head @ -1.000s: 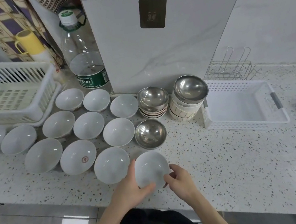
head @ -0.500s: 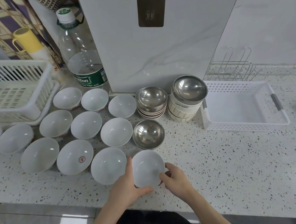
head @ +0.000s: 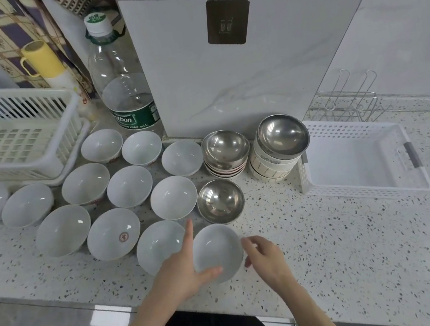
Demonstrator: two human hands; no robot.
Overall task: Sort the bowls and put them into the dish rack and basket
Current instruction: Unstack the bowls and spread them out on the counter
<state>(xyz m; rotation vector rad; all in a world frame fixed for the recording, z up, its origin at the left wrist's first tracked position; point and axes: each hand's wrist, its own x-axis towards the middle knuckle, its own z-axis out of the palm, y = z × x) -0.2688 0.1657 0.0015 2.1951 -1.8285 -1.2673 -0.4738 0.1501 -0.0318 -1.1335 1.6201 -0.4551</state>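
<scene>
— Speckled white countertop [head: 316,259] runs under everything, with a pale marbled wall behind it. What sits on it?

— White bowls, mostly, set out in loose rows on the left half. One of them, the bowl with a red mark [head: 114,234], shows a round emblem inside. To their right stands a lone steel bowl [head: 221,201], and farther back a stack of steel bowls [head: 226,150] beside a stack of striped bowls [head: 271,165] with one more steel bowl on top.

— And the hands?

— Both are at the near edge, around a small white bowl [head: 217,252]. The left hand [head: 181,271] holds it: the thumb lies over the near rim and the forefinger reaches up along the left side. The right hand [head: 264,252] is at the bowl's right rim with its fingers loosely curled; whether they actually grip the rim I cannot tell.

— Where is that bowl among the others?

— Nearest of all, just right of another white bowl and near the lone steel one.

— The containers?

— A white dish rack [head: 22,139] stands far left, behind the bowls. A white perforated basket [head: 358,163] sits on the right, just beside the striped stack. A wire rack [head: 345,102] lies behind the basket.

— Anything else?

— A big water bottle [head: 124,92] with a green label behind the bowls, and a yellow mug [head: 40,58] to its left.
</scene>
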